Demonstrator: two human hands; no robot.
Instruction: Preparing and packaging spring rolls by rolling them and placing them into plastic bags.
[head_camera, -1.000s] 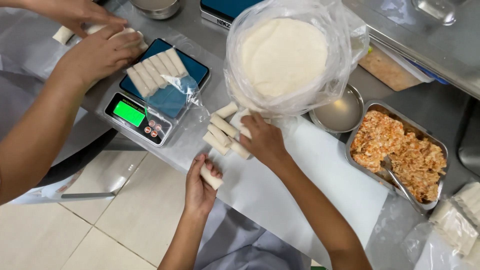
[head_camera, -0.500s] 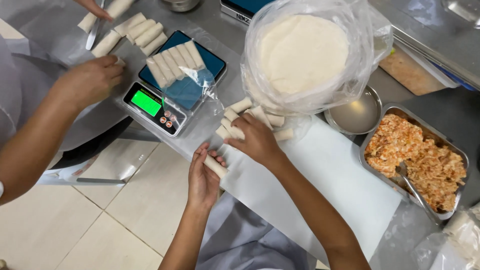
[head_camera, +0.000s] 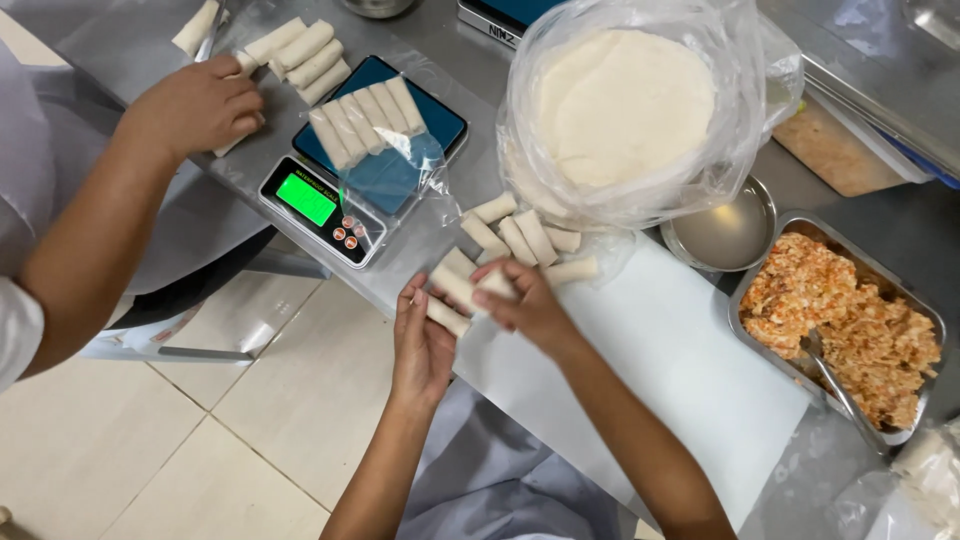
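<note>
Pale rolled pastry sticks (head_camera: 462, 290), short white cylinders of thin wrapper around a filling, sit gathered between the person's two hands at the near edge of the steel tabletop (head_camera: 250, 190). The left hand (head_camera: 422, 345) cups them from below and behind, its grip narrow, with one roll pinched against the palm; the right hand (head_camera: 525, 305) lies over the top of the bunch, fingers curled and closed on another roll. Just beyond the hands, a loose cluster of the same rolls (head_camera: 525, 238) rests on the tabletop beside a white cutting sheet (head_camera: 680, 370).

These rolls look light and soft, with a thin damp skin that could tear or unroll if squeezed hard. They would best be taken along the middle of their length with several fingers spread, not by the ends, where the folds may open. Several together may slide against each other, so a supporting palm beneath seems wise.

To the left stands a blue digital kitchen scale (head_camera: 370, 165) with a green lit display, wrapped in clear plastic and carrying a row of rolls. A co-worker's hand (head_camera: 195, 105) rests closed beside more rolls (head_camera: 300, 55) near it. Behind lies a clear plastic bag of round white wrappers (head_camera: 625, 105), then a small steel bowl of liquid (head_camera: 725, 230) and a rectangular steel tray of orange minced filling (head_camera: 845, 335).
</note>
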